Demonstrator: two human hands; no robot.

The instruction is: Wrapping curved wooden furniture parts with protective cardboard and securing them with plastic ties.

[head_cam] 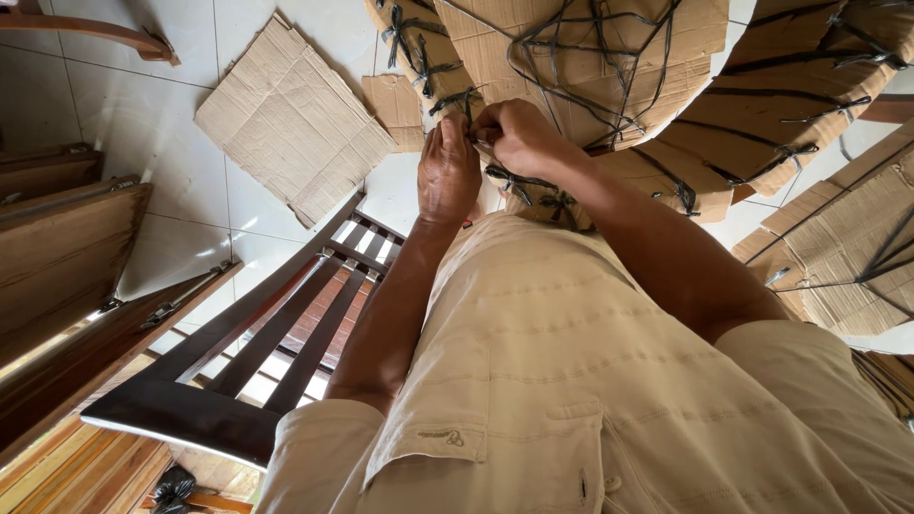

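Note:
My left hand (447,171) and my right hand (514,136) meet at the edge of a cardboard-wrapped bundle (590,57) bound with black plastic strapping (447,100). Both hands pinch a strap end near a knot, fingertips touching each other. The right hand's fingers curl around the strap; the left hand's fingers press up against it. My beige shirt (571,381) fills the lower middle of the view and hides what lies below the hands.
A dark wooden slatted chair back (286,333) lies to the left of my body. A flat cardboard sheet (290,119) rests on the white tiled floor. More cardboard-wrapped, strapped pieces (838,238) stand at the right. Wooden panels (67,247) lean at the left.

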